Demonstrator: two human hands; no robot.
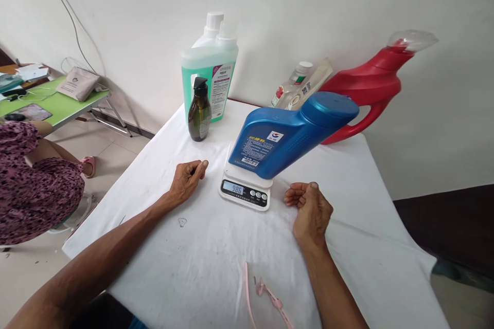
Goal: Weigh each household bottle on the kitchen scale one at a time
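Beneath both hands, a table (162, 280) is covered by white woven cloth, softly creased and faintly stained. Well to the left of the left hand, a folding table (64, 93) with a smooth lime-green top and metal legs is seen, and nearer the hand, a seated person (42, 180) is clothed in thin pink fabric, densely speckled with dark marks. Beyond the right hand, near the wall, a glossy red plastic jug (363, 85) with a looped handle is topped by a clear, rounded cover. Ahead of and between the hands, a blue plastic motor-oil jug (276, 139), slab-sided with a ribbed grip and broad round cap, is supported on the scale's platform, touched by neither hand. Beyond the left hand, a translucent bottle (189, 77) is filled with green liquid.

The right hand (311, 211) is held half open beside the scale, fingers bent and thumb raised; nothing is seen in its grasp. The left hand (188, 181) is loosely curled on the cloth, thumb laid along the bent fingers, with nothing visibly gripped. Between them lies the white plastic digital scale (244, 196), its lit display apparently reading 986. Just beyond the left hand, a rounded, dark-brown pump bottle (199, 113) is placed. Nearer the wearer than the right hand, slender pink strips (249, 298) are laid.
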